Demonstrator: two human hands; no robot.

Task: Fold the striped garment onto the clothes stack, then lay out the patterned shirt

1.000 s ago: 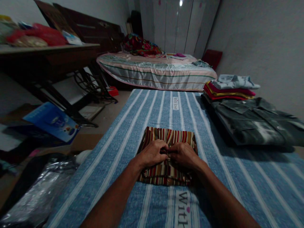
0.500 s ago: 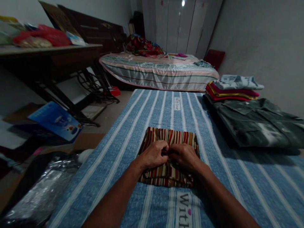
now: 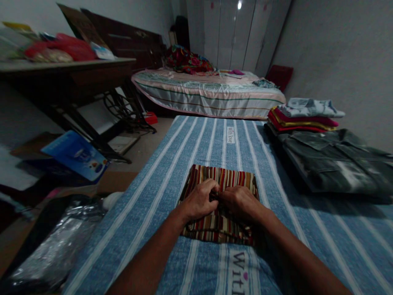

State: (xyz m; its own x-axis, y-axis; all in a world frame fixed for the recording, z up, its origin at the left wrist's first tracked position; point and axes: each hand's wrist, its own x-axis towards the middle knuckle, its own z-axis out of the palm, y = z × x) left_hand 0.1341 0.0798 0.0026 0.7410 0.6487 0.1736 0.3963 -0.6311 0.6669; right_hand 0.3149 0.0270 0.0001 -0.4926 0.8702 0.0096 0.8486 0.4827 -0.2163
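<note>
A folded striped garment (image 3: 229, 178) in red, brown and cream lies in the middle of the blue striped sheet (image 3: 208, 139). Both hands rest on top of it, side by side. My left hand (image 3: 201, 199) has its fingers curled and pinches the cloth near the middle. My right hand (image 3: 238, 202) is curled the same way, its fingertips meeting those of the left at a fold of the garment.
A dark green folded shirt (image 3: 331, 162) lies at the right, with a stack of folded clothes (image 3: 303, 116) behind it. A second bed (image 3: 208, 92) stands farther back. A dark table (image 3: 67, 76), a blue box (image 3: 76, 155) and a silvery bag (image 3: 55, 246) are at the left.
Both hands stay pinched on the striped garment with barely any movement. The view has shifted slightly left and down.
</note>
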